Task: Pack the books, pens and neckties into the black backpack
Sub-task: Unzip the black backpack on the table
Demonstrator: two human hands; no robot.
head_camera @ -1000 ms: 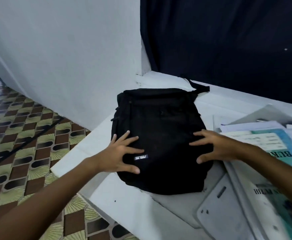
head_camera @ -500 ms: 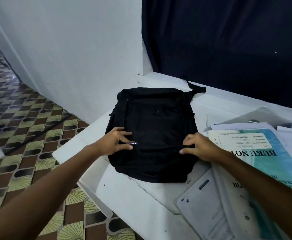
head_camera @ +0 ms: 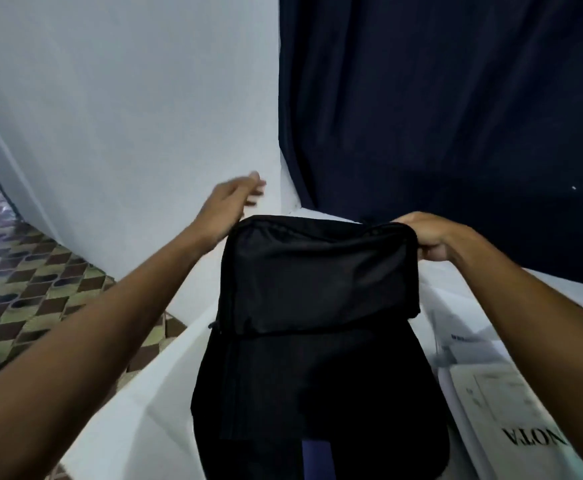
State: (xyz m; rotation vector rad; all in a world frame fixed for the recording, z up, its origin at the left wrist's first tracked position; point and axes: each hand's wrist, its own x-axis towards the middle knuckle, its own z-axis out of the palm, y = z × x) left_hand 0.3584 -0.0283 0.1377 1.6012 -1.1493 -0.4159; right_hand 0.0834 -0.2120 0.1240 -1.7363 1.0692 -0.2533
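On the white table: the black backpack [head_camera: 317,341] stands raised at the table's left end, its top panel tipped toward the camera, its lower body filling the middle of the view.
Backpack's foot: a narrow dark-blue strip [head_camera: 317,459] shows at the bottom edge of the bag; what it is cannot be told.
Right hand [head_camera: 425,237]: grasps the bag's top right corner, fingers curled over the edge and hidden behind the fabric.
Left hand [head_camera: 234,199]: blurred, just beyond the bag's top left corner, fingers stretched out and holding nothing; whether it touches the bag cannot be told.
Books [head_camera: 490,403]: a pale stack lies flat just right of the bag, the top cover printed with large letters reading upside down; the right forearm crosses above it and hides part of it.
Table [head_camera: 137,410]: bare white surface shows left of the bag.
Behind: a dark navy curtain [head_camera: 456,116] hangs at the far right, a white wall [head_camera: 127,116] at the left.
Floor [head_camera: 23,289]: patterned brown and green tiles, beyond the table's left edge.
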